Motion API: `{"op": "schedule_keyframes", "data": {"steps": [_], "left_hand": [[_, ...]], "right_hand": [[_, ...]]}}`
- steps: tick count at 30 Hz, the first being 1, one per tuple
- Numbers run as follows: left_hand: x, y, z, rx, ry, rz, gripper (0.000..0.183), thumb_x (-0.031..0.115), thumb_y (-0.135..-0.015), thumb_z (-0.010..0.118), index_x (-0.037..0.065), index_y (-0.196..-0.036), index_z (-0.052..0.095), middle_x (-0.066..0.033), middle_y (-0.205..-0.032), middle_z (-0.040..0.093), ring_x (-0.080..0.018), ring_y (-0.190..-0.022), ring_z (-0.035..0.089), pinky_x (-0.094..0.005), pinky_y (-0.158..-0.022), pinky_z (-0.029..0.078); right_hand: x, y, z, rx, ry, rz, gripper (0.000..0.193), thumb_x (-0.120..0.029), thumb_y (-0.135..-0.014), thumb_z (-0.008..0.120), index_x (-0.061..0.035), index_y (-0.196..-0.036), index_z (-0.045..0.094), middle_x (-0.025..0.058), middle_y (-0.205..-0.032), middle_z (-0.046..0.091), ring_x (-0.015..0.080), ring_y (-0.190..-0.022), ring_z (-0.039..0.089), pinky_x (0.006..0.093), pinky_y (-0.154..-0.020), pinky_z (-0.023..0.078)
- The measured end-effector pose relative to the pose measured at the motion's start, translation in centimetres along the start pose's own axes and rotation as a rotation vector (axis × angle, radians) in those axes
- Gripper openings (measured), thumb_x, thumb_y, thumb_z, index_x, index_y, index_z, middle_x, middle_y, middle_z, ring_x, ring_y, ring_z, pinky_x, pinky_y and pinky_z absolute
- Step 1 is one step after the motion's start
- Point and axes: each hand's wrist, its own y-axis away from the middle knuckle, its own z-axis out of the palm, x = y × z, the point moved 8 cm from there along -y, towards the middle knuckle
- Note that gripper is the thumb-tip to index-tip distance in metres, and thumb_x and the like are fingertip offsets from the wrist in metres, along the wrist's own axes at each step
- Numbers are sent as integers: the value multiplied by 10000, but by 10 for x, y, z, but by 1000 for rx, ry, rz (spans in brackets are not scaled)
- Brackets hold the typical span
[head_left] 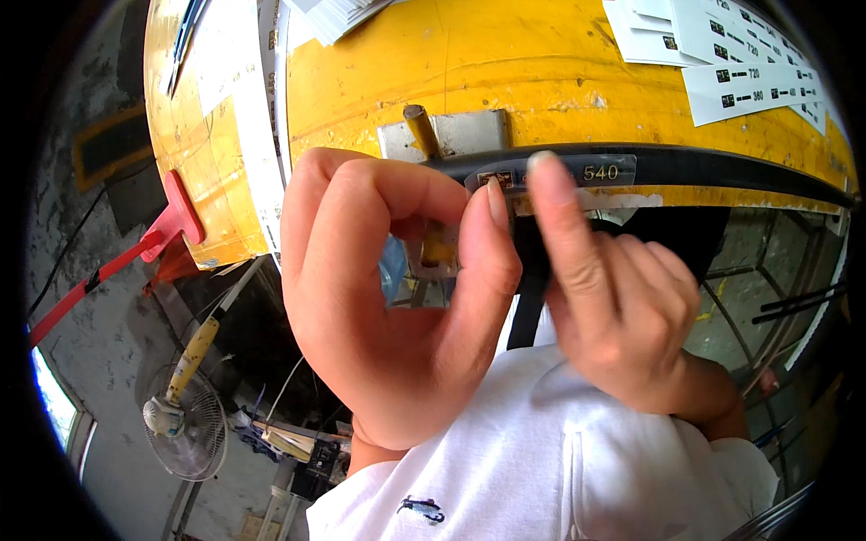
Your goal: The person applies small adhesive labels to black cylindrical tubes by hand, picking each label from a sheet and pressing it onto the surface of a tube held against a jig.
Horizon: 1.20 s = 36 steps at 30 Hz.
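Note:
A long, black, gently curved rod (722,164) lies along the near edge of the yellow bench. On its face is a clear sticker (603,173) with gold print. My left hand (361,288) is closed on the rod, its fingers curled over the top and its thumb tip at the sticker's left end. My right hand (622,316) has its index finger stretched out over the middle of the sticker, with the other fingers folded. That fingertip is slightly blurred, and whether it touches the sticker I cannot tell. Its thumb is hidden.
Behind the rod, a short metal peg (420,132) rises beside a metal plate (483,132) on the yellow bench (361,90). Printed label sheets (749,90) lie at the far right, white papers (334,16) at the back. A red-handled tool (176,221) and a fan (185,424) are at left.

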Motion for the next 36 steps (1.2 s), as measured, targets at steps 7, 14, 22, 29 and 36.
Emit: {"op": "schedule_keyframes", "data": {"steps": [7,14,22,29,36], "left_hand": [[1,1,-1,15,-5,17,162,13,-808,676,3,-760,521,-19,-730,484,-100,-695,417,-221,-663,321],[3,2,-1,23,17,5,149,13,-812,675,1,-770,532,-15,-729,498,-99,-701,429,-217,-677,331],[1,1,-10,44,-81,12,140,59,-858,646,-7,-790,543,-11,-728,515,-90,-706,434,-216,-679,334],[-11,12,-22,132,20,6,150,104,-923,611,-44,-950,612,-41,-845,618,-88,-775,515,-196,-722,375],[-28,12,-16,79,198,-99,109,59,-912,643,-49,-925,643,-20,-838,602,-59,-774,510,-169,-716,362]], "right_hand": [[14,8,-21,12,28,53,558,88,-697,587,146,-1246,508,206,-1189,640,206,-538,581,282,-528,480],[16,-1,-22,70,-7,-31,518,123,-710,557,141,-1227,541,188,-1036,687,208,-580,569,289,-576,491],[16,2,-16,81,4,-35,498,129,-723,559,169,-1218,521,219,-1156,652,185,-579,574,272,-559,490],[14,5,-13,58,30,-67,498,130,-731,570,179,-1223,512,237,-1184,635,170,-570,592,247,-521,474],[10,4,-10,83,66,-104,505,148,-708,583,148,-1213,551,202,-1106,676,143,-501,534,239,-457,419]]}}
